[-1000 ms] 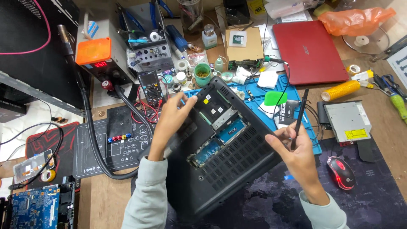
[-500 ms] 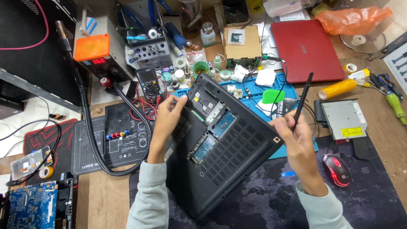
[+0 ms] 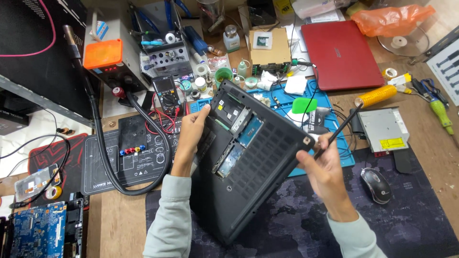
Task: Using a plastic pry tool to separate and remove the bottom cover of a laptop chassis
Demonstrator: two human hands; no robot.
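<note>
A black plastic laptop point(image 3: 253, 167) with its underside facing up is lying tilted across the middle of the cluttered wooden workbench point(image 3: 119, 224), its near corner resting over a dark patterned desk mat point(image 3: 296, 224) and its far edge reaching toward a blue silicone repair mat point(image 3: 330, 143). Part of its bottom cover is open, and a silvery metal drive bay and blue circuit parts are showing inside. The left hand point(image 3: 191, 131) is gripping the laptop's left edge, with the fingers curled over the rim near the open bay and the thumb pressing on the side. The right hand point(image 3: 322, 167) is touching the laptop's right corner, and its fingers are closing narrowly around a thin black rod-like tool point(image 3: 340, 128), which is sticking up and away at a slant toward the right. Both wrists are wearing pale grey-green sleeves. Just to the right of the right hand, a black computer mouse point(image 3: 376, 185) is sitting on the dark mat, and beyond it a silver optical drive point(image 3: 384, 128) with a yellow label is lying flat. A closed red laptop point(image 3: 339, 52) is resting at the far side of the bench, well apart from the hands. To the left, a black multimeter point(image 3: 165, 93) with red leads is standing near a box with an orange top point(image 3: 103, 53), and a blue circuit board point(image 3: 38, 231) is lying at the near left corner.
</note>
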